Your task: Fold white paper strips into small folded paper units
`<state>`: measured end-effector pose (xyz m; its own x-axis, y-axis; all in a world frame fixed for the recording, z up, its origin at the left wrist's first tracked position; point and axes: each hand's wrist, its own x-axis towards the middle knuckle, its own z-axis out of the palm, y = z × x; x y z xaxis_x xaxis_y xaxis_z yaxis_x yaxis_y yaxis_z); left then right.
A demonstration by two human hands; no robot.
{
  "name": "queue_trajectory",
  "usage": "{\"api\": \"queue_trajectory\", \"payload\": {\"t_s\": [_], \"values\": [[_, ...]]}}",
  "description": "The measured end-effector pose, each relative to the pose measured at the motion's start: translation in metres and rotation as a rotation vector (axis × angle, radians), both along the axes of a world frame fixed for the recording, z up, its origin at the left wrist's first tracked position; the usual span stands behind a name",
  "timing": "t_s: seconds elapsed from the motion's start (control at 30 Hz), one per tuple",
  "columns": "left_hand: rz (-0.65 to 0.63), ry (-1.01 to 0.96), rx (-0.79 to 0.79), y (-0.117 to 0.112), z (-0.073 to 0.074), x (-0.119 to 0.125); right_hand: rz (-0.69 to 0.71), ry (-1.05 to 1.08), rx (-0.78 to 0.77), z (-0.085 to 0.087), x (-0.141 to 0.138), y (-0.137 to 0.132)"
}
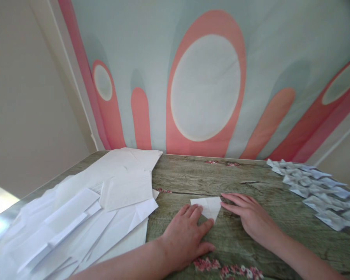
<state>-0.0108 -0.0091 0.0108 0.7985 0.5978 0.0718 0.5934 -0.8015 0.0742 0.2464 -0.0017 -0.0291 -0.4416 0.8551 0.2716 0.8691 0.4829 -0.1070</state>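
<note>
One folded paper (212, 206) on tabletop (189, 173), left hand (186, 232) at its left edge, grip wide, seemingly steadying it, right hand (254, 217) at its right corner, grip indeterminable; sheet pile (126, 190) leftward, folded pieces (316, 186) rightward.

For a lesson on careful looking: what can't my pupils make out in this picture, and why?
All in the head view:
Part of the small paper, covered by the left hand.
Most lower sheets in the paper pile, covered by those on top.
Some folded pieces, cut off by the right edge.
The left forearm, cut off by the bottom edge.
</note>
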Motion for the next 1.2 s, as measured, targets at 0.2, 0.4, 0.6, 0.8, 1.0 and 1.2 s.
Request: {"api": "queue_trajectory", "payload": {"t_s": [0.2, 0.4, 0.6, 0.8, 1.0, 1.2], "values": [[-0.02, -0.021, -0.003, 0.002, -0.003, -0.001, 0.026, 0.112, -0.017, 0.002, -0.002, 0.0], [-0.04, -0.075, -0.037, 0.006, -0.004, -0.003, -0.036, 0.3, -0.116, 0.009, -0.014, 0.01], [-0.077, -0.152, -0.078, 0.009, -0.006, -0.004, -0.003, 0.371, -0.287, 0.02, -0.031, 0.025], [-0.094, -0.25, -0.154, 0.016, 0.0, -0.004, -0.043, 0.474, -0.373, 0.02, -0.037, 0.031], [-0.005, -0.333, -0.241, 0.032, -0.004, 0.004, -0.051, 0.505, -0.402, 0.018, -0.035, 0.031], [0.161, -0.34, -0.287, 0.052, -0.006, 0.017, -0.049, 0.516, -0.406, 0.017, -0.035, 0.033]]}}
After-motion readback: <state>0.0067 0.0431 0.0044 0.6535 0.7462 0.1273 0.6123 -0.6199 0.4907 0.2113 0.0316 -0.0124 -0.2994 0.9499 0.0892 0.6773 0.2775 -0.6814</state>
